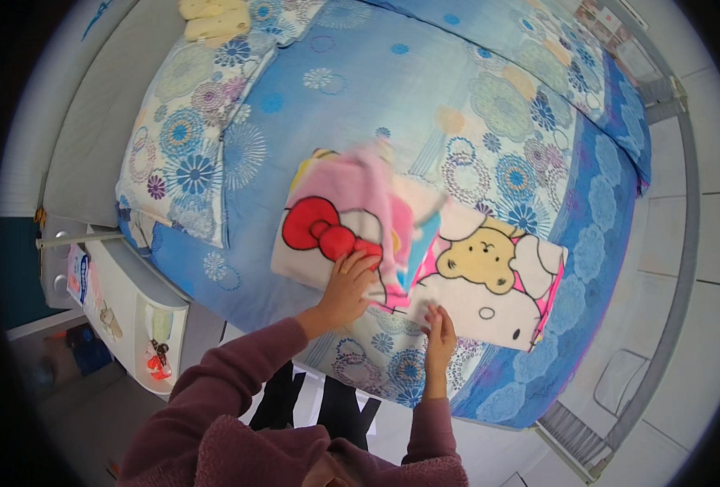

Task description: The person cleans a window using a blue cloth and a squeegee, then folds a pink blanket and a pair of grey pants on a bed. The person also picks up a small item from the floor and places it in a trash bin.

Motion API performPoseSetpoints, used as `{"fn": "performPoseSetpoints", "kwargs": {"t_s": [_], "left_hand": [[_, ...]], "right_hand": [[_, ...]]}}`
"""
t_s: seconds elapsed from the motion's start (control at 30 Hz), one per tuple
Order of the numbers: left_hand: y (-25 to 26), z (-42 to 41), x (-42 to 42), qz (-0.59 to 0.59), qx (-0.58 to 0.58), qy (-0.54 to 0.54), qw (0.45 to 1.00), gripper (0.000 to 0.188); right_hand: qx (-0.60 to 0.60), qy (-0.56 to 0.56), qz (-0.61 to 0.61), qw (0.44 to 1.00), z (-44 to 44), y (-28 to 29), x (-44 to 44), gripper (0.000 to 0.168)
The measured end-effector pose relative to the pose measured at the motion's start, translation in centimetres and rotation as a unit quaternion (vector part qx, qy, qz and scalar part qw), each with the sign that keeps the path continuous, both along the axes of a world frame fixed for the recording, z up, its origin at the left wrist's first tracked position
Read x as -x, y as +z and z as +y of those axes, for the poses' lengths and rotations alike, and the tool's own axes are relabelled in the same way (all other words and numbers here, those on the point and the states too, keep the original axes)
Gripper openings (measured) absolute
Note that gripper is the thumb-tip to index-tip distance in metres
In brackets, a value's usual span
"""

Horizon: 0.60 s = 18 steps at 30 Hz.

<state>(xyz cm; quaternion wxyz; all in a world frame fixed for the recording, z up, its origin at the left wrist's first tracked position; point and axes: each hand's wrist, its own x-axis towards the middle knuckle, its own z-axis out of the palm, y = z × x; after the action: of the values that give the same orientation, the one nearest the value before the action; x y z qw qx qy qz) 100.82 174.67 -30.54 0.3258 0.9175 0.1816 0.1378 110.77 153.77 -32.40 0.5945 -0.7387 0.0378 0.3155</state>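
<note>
A fleecy blanket (481, 292) with cartoon print lies partly folded on the patterned bed cover (360, 103). Its left part shows a red bow; its right part shows a yellow bear on white and pink. My left hand (350, 286), a ring on one finger, rests on the blanket near the bow, palm down with fingers spread a little. My right hand (439, 332) is at the blanket's near edge, fingers slightly bent, holding nothing that I can see. The raised pink fold (366, 182) between the two parts is blurred.
A patterned pillow (183, 140) lies at the left by the grey headboard (104, 109), with a yellow cushion (216, 18) at the top. A white bedside shelf (140, 304) holding small items stands at the lower left. The bed's near edge runs in front of my legs.
</note>
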Motion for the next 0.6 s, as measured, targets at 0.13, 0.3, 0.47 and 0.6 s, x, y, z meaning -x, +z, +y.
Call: {"fn": "performPoseSetpoints", "kwargs": {"t_s": [0.13,0.3,0.47,0.6], "left_hand": [[-0.8,1.8,3.1,0.017,-0.021,0.066,0.997,0.056],[-6.6,11.3,7.2,0.050,0.180,0.344,0.920,0.067],[-5.0,12.8,6.0,0.082,0.600,0.289,0.742,0.055],[-0.8,10.3,4.5,0.049,0.576,0.299,0.760,0.044]], "right_hand": [[0.152,0.065,-0.145,0.976,2.5,-0.3,-0.7,0.063],[0.176,0.118,-0.347,0.914,8.7,-1.6,1.6,0.077],[0.156,0.286,-0.434,0.840,9.4,-1.8,0.5,0.046],[0.160,0.207,-0.412,0.873,6.5,-2.5,-0.2,0.045]]}}
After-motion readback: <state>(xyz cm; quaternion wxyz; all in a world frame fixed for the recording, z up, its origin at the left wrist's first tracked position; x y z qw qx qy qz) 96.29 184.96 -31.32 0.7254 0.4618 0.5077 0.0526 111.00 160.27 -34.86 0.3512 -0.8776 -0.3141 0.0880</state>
